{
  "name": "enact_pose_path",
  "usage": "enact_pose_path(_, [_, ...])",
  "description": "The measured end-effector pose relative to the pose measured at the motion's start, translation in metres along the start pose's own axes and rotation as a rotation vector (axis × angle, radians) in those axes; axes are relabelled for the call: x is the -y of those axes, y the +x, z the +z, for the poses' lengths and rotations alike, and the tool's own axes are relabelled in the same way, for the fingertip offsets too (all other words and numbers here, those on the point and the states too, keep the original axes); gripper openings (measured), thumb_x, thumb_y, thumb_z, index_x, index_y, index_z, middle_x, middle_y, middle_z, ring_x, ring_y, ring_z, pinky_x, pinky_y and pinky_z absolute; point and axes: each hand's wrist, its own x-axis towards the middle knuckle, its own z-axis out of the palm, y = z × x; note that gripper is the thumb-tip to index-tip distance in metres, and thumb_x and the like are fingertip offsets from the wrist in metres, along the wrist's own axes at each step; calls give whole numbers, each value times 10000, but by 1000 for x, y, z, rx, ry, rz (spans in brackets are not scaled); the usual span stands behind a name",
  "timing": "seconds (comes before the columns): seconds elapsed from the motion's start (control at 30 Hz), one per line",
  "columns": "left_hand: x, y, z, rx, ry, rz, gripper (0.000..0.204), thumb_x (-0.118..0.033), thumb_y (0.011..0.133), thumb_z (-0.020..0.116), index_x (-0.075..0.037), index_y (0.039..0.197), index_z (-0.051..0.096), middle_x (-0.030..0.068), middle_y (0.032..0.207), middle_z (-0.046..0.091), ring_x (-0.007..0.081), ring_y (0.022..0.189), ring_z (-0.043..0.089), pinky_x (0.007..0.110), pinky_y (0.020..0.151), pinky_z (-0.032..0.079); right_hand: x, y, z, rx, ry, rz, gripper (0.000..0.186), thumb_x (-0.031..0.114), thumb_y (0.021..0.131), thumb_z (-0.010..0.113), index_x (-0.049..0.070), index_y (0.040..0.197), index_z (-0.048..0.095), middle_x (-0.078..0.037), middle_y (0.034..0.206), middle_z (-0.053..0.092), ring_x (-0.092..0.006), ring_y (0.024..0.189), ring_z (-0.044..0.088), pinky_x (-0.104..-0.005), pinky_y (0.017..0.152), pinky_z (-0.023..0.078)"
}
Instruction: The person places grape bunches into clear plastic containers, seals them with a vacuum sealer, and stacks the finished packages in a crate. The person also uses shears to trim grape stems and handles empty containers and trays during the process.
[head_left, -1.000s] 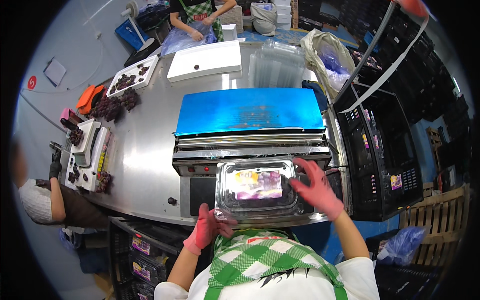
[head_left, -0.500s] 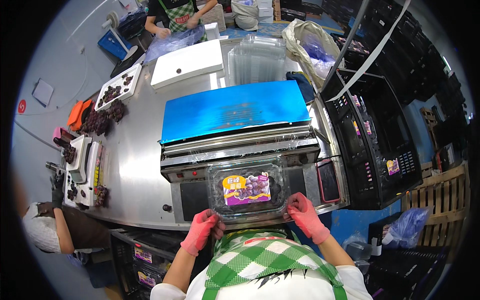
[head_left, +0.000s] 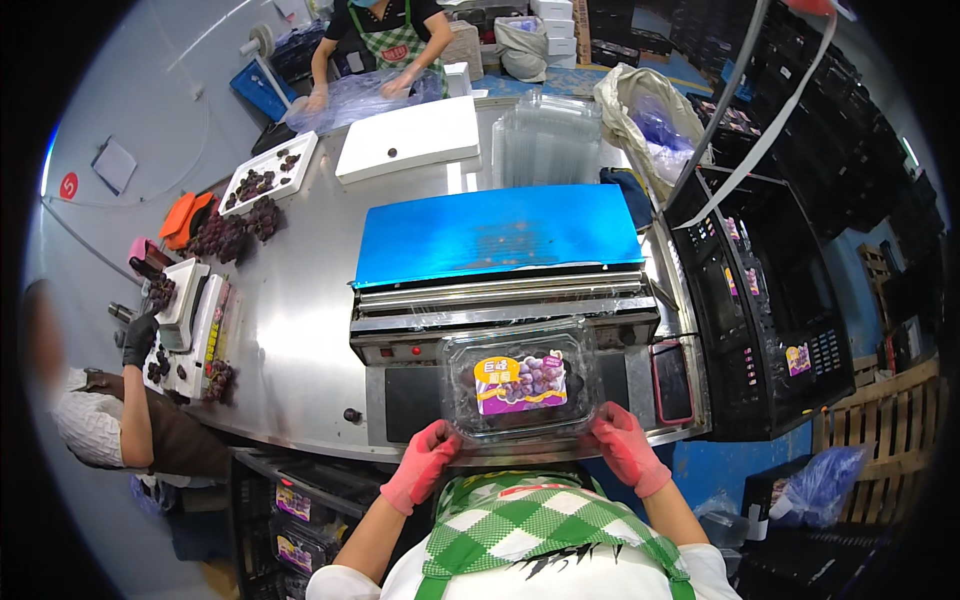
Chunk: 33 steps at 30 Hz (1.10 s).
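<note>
A clear plastic box of dark grapes with a purple and yellow label sits just in front of the wrapping machine, which has a blue cover. Clear film stretches over the box toward me. My left hand, in a pink glove, is closed on the film by the box's near left corner. Beyond the near right corner, my right hand, also gloved in pink, pinches the film's other side. Both sets of fingertips are partly hidden, and the film is hard to see.
A phone lies right of the box, beside black crates. Clear trays and a white foam lid stand behind the machine. Grape bunches lie left, near a co-worker's gloved hand. Another person handles film across the table.
The whole view has shifted, moving the scene right and slightly down. My hands keep their grip beside the box. The left co-worker's gloved hand has moved up to the scale.
</note>
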Motion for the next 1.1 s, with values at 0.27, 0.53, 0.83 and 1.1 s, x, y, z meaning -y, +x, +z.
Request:
enact_pose_path(0.27, [-45,-20,33,-86,332,361,199,3,807,544,16,1005,555,64,1007,553,107,826,502,225,721,418,23,-19,9,-54,179,-219,302,-21,704,554,31,998,506,21,837,501,-50,721,442,-189,626,358])
enact_pose_path(0.53, [-75,-4,49,28,389,515,169,12,785,551,22,952,564,43,958,536,58,629,452,195,540,367,49,-33,2,-110,108,-379,380,-22,731,589,0,1102,509,13,899,529,-49,736,445,-174,646,354])
enact_pose_path(0.83, [-101,25,88,99,274,177,127,-120,894,510,2,863,529,70,953,591,106,840,548,299,825,477,66,-61,-16,-146,195,-376,271,140,799,607,-3,1014,523,-25,942,566,-114,871,520,-260,834,405])
enact_pose_path(1.1, [-111,48,138,245,244,178,165,-92,887,509,27,992,552,27,892,593,88,829,547,243,796,443,78,-79,-41,-277,289,-403,127,209,899,493,141,794,468,55,775,455,-91,782,489,-347,860,408])
